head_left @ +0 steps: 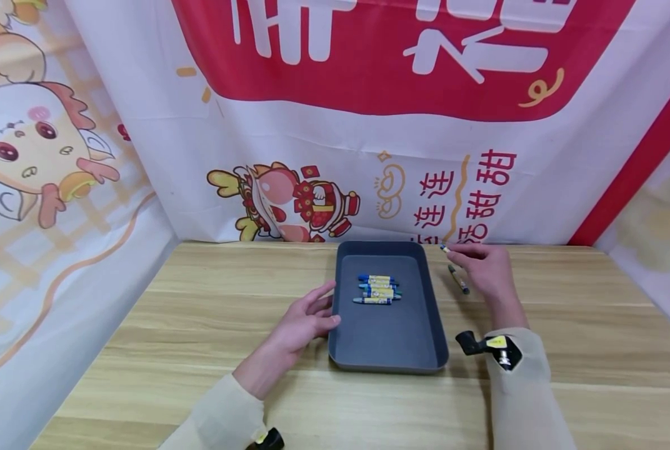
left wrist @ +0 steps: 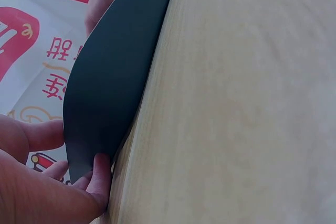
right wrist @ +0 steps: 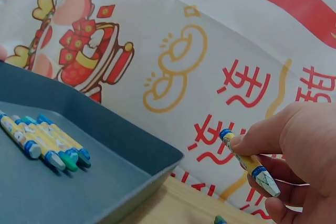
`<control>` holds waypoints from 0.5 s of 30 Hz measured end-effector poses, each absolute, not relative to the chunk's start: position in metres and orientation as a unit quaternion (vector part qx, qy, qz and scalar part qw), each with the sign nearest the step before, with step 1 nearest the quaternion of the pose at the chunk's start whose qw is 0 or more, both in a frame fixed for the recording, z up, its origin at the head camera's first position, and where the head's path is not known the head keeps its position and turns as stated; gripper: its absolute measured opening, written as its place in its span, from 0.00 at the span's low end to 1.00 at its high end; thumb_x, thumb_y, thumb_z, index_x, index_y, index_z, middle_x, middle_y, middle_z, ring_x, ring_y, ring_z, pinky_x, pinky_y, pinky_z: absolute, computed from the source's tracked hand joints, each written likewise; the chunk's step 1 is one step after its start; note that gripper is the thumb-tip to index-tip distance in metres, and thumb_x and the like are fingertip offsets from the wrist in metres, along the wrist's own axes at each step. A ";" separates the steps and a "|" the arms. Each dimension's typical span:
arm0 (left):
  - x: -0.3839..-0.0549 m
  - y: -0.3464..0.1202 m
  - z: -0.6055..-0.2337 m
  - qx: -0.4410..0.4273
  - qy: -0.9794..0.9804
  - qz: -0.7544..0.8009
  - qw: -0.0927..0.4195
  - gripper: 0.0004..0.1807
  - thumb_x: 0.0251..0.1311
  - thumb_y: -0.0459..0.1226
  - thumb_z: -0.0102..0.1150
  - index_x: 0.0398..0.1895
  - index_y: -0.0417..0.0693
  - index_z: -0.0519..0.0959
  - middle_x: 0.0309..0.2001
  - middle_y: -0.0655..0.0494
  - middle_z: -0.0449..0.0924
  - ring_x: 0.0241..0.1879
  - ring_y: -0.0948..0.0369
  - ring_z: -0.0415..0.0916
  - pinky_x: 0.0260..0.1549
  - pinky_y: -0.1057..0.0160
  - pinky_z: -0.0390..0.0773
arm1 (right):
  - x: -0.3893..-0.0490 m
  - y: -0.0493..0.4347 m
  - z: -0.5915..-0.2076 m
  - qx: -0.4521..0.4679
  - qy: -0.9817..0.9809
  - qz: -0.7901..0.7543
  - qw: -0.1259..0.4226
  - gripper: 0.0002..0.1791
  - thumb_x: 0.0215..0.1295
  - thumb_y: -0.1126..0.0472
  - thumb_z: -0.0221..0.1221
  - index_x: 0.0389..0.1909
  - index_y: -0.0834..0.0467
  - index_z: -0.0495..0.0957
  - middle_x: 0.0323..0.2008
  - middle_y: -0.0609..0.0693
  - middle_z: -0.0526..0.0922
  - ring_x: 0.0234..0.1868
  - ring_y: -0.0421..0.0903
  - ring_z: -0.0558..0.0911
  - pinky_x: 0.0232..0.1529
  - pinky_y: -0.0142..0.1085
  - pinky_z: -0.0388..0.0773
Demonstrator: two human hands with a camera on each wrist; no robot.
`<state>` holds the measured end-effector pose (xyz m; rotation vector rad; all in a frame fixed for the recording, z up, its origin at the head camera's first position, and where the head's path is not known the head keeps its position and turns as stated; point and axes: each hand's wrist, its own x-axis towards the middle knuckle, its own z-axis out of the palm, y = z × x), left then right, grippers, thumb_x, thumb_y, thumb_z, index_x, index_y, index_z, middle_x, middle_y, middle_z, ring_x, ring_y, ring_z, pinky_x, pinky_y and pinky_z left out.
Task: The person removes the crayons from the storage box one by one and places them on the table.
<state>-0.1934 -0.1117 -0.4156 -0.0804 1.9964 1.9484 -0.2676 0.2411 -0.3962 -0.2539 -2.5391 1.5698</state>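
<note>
A dark grey rectangular tray (head_left: 391, 337) stands on the table with several crayons (head_left: 377, 290) in yellow-and-blue wrappers lying side by side in it. My left hand (head_left: 304, 322) holds the tray's left wall, with one digit over the rim and a bent finger against the outer side (left wrist: 102, 179). Beyond the tray's back right corner, my right hand (head_left: 484, 269) pinches a pale-tipped crayon (right wrist: 242, 158) between thumb and fingers, raised off the table. Below that hand another crayon (head_left: 459, 279), dark green at its tip, lies on the table to the tray's right.
The wood-grain table (head_left: 228, 300) ends at the back against a white printed cloth (head_left: 189, 156) with red lettering and cartoon figures. More printed cloth hangs on both sides. Each sleeve has a black wrist device, one (head_left: 495, 347) on the right.
</note>
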 end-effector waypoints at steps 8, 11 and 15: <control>-0.193 -0.112 -0.416 -0.030 0.703 0.689 0.177 0.39 0.70 0.27 0.61 0.82 0.58 0.65 0.78 0.39 0.68 0.72 0.45 0.74 0.65 0.49 0.81 | -0.271 0.247 -0.409 -0.111 -0.855 0.499 0.084 0.17 0.72 0.53 0.68 0.57 0.53 0.89 0.56 0.53 0.90 0.49 0.37 0.80 0.43 0.25 0.78; -0.193 -0.112 -0.415 -0.030 0.703 0.688 0.177 0.39 0.70 0.27 0.61 0.82 0.59 0.65 0.79 0.39 0.67 0.72 0.45 0.74 0.66 0.49 0.81 | -0.272 0.246 -0.414 -0.124 -0.859 0.491 0.073 0.17 0.73 0.53 0.67 0.58 0.54 0.88 0.57 0.56 0.89 0.48 0.40 0.80 0.42 0.28 0.78; -0.193 -0.111 -0.415 -0.032 0.704 0.687 0.177 0.39 0.71 0.27 0.61 0.82 0.59 0.65 0.79 0.40 0.67 0.73 0.45 0.73 0.67 0.48 0.80 | -0.274 0.245 -0.421 -0.144 -0.860 0.485 0.061 0.19 0.73 0.52 0.66 0.59 0.55 0.87 0.59 0.59 0.88 0.56 0.50 0.79 0.46 0.34 0.74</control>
